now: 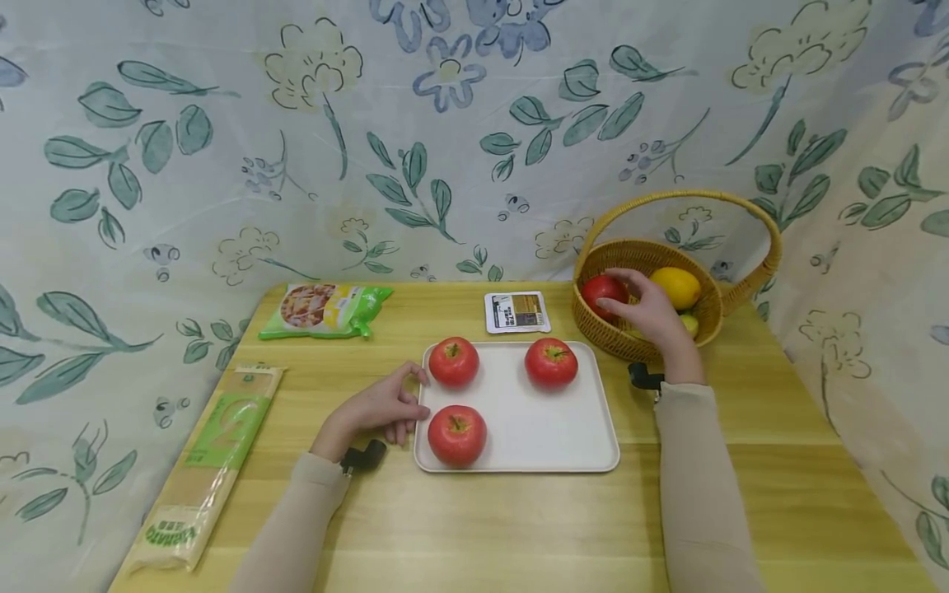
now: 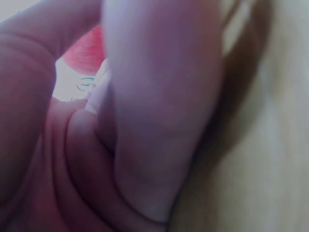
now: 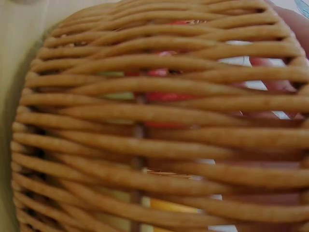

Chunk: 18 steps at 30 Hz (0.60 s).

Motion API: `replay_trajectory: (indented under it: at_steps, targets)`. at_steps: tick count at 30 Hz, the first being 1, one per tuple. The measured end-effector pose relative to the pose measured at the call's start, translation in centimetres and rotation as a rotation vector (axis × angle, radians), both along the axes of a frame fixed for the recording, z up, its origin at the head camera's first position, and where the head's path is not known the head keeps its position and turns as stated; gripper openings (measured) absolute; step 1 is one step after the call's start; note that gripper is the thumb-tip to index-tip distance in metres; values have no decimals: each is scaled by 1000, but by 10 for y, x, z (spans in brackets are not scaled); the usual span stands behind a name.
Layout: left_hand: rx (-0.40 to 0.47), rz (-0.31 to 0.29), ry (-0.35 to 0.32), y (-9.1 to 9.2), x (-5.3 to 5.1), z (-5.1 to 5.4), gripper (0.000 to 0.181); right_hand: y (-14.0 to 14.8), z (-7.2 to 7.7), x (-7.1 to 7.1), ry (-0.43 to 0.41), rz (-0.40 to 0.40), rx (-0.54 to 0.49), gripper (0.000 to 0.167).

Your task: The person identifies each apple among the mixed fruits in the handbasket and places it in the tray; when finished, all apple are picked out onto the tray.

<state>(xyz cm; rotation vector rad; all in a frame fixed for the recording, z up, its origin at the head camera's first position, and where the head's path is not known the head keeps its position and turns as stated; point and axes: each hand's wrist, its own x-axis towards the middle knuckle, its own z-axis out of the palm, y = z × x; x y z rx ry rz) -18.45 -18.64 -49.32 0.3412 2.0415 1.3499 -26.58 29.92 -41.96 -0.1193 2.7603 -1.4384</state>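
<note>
Inside the wicker basket (image 1: 715, 309) at the back right, my right hand (image 1: 652, 309) grips a red apple (image 1: 599, 290) with thumb and fingers. A yellow lemon (image 1: 678, 288) and a green fruit (image 1: 689, 324), partly covered, lie beside it. My left hand (image 1: 378, 405) is at the left rim of the white tray (image 1: 534, 420), thumb and index finger at the edge, other fingers loosely bent. On the tray sit three red apples: one back left (image 1: 454, 362), one back right (image 1: 551, 363), one front left (image 1: 457, 436). The basket's weave (image 3: 145, 116) mostly hides the right hand in its wrist view.
Behind the tray lies a small white packet (image 1: 517, 312). A green food bag (image 1: 326, 310) is at the back left, and a long noodle pack (image 1: 211, 461) lies along the left table edge. Floral cloth (image 1: 445, 165) hangs behind the wooden table (image 1: 504, 535).
</note>
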Motion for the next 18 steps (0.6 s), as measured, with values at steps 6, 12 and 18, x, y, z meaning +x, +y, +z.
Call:
replay_trajectory:
  at_steps: [6, 12, 18]
  targets:
    - [-2, 1, 1, 0, 0, 0, 57, 1, -5, -2, -19, 16, 3, 76]
    - [-1, 1, -8, 0, 1, -1, 56, 1, -8, -6, 16, 26, 106, 77]
    - [2, 3, -9, 0, 0, -1, 56, 1, -11, -10, 32, 14, 248, 78]
